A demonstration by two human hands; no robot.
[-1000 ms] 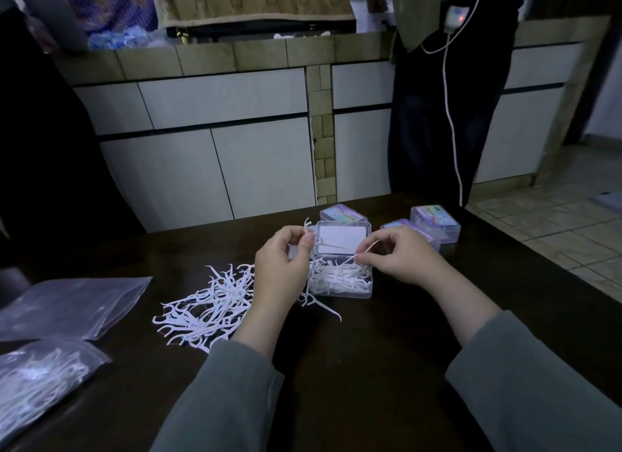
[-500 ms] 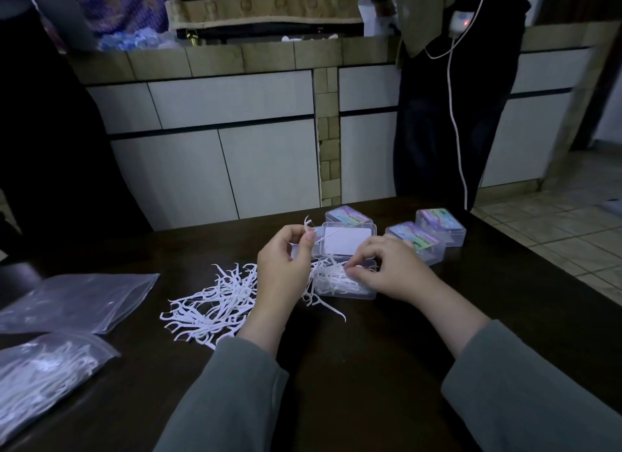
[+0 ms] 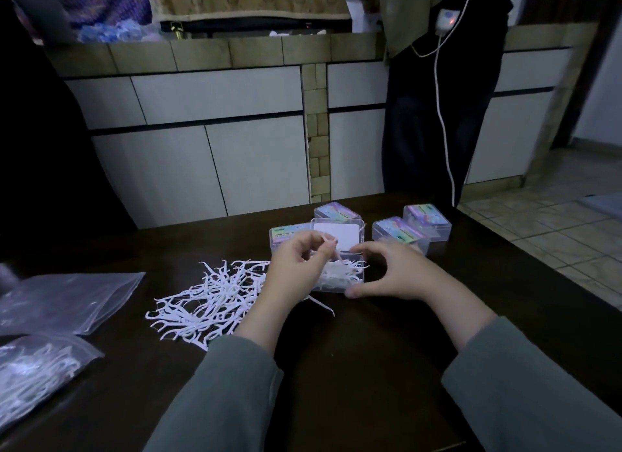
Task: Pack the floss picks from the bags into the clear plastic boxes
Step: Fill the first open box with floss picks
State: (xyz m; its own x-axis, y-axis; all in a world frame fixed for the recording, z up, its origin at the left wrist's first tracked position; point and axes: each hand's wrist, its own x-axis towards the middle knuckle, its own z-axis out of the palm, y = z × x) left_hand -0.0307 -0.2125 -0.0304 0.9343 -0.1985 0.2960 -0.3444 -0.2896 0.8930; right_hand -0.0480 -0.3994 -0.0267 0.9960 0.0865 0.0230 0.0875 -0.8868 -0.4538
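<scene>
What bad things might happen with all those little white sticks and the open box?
The open box looks heaped, so picks may spill over its rim or stop the lid closing. One stray floss pick beside the box may get missed. The left hand pinches picks above the loose pile, so some may drop back.

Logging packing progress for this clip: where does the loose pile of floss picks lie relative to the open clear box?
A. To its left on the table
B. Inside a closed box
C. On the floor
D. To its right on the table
A: the loose pile of floss picks is spread on the dark table to the left of the open clear box, behind the left hand.
</scene>
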